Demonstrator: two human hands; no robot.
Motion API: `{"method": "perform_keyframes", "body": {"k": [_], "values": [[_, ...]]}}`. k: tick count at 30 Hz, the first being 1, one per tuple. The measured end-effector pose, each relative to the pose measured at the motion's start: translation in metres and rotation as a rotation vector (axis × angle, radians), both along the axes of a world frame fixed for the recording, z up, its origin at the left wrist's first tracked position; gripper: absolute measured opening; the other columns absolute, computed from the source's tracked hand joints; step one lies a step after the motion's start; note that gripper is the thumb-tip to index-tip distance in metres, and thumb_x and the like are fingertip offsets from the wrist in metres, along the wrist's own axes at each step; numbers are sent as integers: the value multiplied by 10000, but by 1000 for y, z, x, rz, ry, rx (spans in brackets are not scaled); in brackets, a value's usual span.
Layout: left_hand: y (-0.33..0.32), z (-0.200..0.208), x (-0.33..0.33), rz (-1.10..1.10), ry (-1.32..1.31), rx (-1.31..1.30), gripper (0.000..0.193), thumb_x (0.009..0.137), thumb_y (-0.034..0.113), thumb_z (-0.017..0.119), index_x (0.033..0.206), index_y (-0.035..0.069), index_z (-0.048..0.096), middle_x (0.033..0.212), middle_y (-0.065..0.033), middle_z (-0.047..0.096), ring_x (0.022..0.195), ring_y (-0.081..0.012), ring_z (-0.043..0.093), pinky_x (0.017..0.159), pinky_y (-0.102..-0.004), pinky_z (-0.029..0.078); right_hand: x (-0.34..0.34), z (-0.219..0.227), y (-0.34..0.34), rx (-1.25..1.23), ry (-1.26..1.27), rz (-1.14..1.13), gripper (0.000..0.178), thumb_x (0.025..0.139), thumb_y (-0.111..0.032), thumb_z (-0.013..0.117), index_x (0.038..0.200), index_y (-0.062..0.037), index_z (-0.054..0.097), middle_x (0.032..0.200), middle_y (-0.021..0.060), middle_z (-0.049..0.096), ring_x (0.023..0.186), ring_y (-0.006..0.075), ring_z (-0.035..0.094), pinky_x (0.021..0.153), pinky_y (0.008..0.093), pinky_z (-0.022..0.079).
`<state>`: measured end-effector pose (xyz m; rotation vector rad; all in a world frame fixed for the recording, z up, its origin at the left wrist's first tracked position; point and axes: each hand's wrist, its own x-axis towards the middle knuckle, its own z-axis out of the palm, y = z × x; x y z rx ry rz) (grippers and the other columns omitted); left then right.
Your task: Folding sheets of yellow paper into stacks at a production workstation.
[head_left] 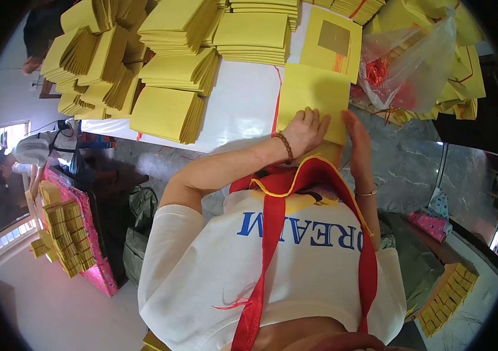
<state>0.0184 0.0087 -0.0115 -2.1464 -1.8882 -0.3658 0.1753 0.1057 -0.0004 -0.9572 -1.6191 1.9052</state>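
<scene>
A yellow paper sheet or thin folded stack (313, 88) lies at the table's near edge in front of me. My left hand (304, 131), with a beaded bracelet, rests palm down on its near part. Its fingers are bent and slightly apart; the thumb is hidden. Upright beside the right edge of the paper is my right hand (358, 140), wearing a bangle, its fingers stretched out. Whether it touches the edge I cannot tell. Just beyond lies another yellow sheet (313, 50) with a gold-brown square and red print.
Piles of folded yellow paper (164, 111) line the left and back of the white-covered table (240, 99). A clear plastic bag (412, 70) with red stuff sits at the right. Far left, another person (50, 146) bends over stacked yellow bundles (67, 234). A dark green bag (138, 245) is behind my left arm.
</scene>
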Motion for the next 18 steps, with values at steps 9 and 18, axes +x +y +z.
{"method": "perform_keyframes", "body": {"k": [9, 18], "values": [[14, 104, -131, -184, -652, 276, 542, 681, -40, 488, 1182, 160, 532, 1067, -88, 610, 889, -314, 578, 760, -406, 461, 32, -33, 4, -51, 86, -390, 361, 933, -293, 442, 1192, -55, 523, 1178, 51, 545, 1093, 171, 500, 913, 318, 369], [51, 20, -221, 272, -156, 117, 569, 677, 12, 552, 1212, 200, 501, 1204, -21, 534, 1084, -229, 474, 905, -401, 345, 10, -32, 54, 976, -166, -524, 238, 856, -158, 584, 1053, -51, 504, 1022, 32, 478, 1001, 182, 440, 905, 323, 342]]}}
